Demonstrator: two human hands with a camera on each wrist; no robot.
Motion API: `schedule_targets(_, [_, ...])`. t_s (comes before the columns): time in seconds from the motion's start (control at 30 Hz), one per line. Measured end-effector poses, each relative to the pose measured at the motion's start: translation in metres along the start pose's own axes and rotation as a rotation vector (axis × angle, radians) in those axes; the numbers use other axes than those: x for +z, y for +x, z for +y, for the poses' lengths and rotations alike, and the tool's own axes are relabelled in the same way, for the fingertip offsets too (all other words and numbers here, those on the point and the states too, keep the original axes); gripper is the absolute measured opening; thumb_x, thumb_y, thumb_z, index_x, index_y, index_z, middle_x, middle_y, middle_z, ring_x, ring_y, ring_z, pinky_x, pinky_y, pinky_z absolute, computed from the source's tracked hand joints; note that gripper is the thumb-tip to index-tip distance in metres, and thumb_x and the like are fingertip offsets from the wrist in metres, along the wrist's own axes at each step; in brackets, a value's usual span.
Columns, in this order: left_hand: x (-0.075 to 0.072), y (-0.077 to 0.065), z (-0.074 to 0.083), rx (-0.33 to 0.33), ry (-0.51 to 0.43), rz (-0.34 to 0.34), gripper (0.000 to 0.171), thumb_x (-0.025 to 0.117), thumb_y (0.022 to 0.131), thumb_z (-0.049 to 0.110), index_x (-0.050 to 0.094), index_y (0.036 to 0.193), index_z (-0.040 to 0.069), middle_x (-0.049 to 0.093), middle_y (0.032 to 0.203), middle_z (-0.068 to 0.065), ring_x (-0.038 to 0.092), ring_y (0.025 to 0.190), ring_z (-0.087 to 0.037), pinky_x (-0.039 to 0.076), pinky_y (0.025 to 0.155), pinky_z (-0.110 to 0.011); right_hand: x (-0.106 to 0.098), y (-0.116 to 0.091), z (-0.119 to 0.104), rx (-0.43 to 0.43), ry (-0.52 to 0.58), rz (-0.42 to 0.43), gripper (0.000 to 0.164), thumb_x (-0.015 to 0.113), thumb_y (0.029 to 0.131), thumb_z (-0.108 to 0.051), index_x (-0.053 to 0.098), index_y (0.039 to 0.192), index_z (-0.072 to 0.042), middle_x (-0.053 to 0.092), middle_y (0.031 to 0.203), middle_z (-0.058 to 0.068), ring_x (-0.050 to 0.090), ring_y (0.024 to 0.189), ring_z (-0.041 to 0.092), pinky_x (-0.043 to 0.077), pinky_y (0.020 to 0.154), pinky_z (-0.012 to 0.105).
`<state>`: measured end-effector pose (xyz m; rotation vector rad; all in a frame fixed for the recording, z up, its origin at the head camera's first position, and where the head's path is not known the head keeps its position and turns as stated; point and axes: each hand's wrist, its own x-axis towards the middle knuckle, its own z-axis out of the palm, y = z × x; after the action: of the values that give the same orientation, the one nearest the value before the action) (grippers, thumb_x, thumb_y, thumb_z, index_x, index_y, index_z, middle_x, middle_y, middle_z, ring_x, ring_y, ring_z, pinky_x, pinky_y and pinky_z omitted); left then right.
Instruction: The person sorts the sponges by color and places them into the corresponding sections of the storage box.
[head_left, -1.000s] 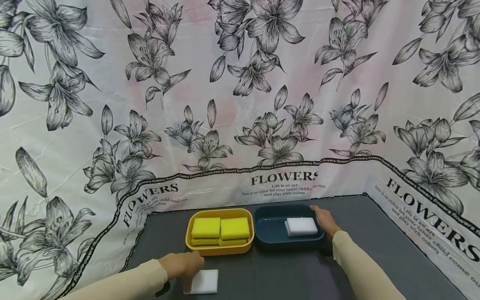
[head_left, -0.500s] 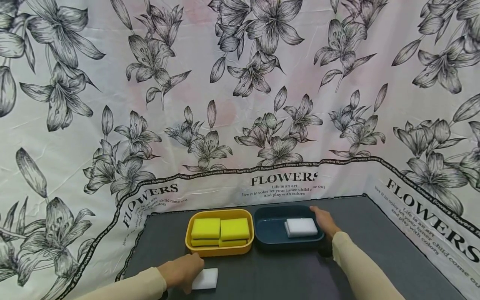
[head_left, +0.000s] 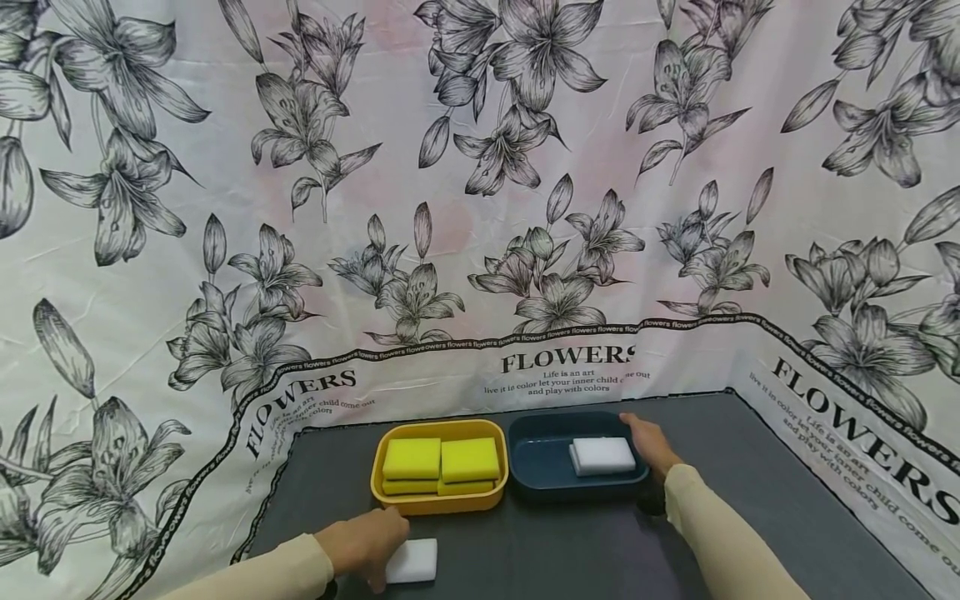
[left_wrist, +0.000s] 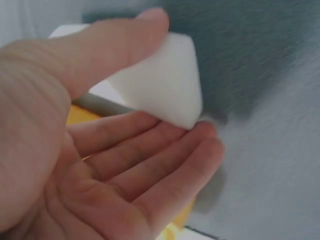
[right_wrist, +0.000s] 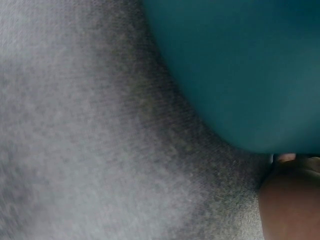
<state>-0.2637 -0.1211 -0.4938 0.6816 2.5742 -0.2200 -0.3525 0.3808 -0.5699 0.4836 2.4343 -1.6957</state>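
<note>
My left hand (head_left: 369, 543) grips a flat white sponge (head_left: 414, 561) at the front left of the table. In the left wrist view the thumb lies along one side of the sponge (left_wrist: 160, 85), and the fingertips meet its opposite edge. Part of the sponge is hidden behind the thumb. My right hand (head_left: 651, 443) holds the right rim of a dark blue tray (head_left: 540, 475). Only a bit of that hand (right_wrist: 290, 205) shows in the right wrist view, beside the tray's outer wall (right_wrist: 250, 85). White sponges (head_left: 603, 456) lie stacked in the tray's right part.
Left of the blue tray stands a yellow tray (head_left: 442, 504) with several yellow sponges (head_left: 412, 458) stacked in two piles. Both trays rest on a dark grey tabletop (head_left: 555, 550). A flower-printed cloth (head_left: 450, 167) hangs behind and at the sides.
The left hand has shifted slightly at the white sponge and now covers more of its left side. The right hand and both trays have stayed in place.
</note>
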Motion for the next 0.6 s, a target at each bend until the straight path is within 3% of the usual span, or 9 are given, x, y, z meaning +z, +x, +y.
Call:
schedule_targets(0.4, [-0.051,-0.007,0.024,0.166,0.028,0.026,0.034,0.102,0.079,0.03,0.074,0.093,0.017,0.061,0.08,0.007,0.052,0.067,-0.008,0.045,0.059,-0.026,-0.001,0.0,-0.001,0.015,0.015,-0.007,0.087,0.032,0.114,-0.056,0.02,0.17,0.01,0.009,0.177,0.036,0.014,0.164,0.056,0.014,0.134,0.069])
schedule_targets(0.6, [-0.076,-0.004,0.033,0.213,0.007,0.105,0.038,0.101,0.08,0.037,0.077,0.1,0.016,0.06,0.091,0.004,0.054,0.077,-0.009,0.05,0.07,-0.027,-0.001,0.0,-0.003,0.013,0.017,-0.013,0.086,0.033,0.114,-0.055,0.021,0.169,0.01,0.01,0.177,0.036,0.014,0.163,0.056,0.014,0.133,0.069])
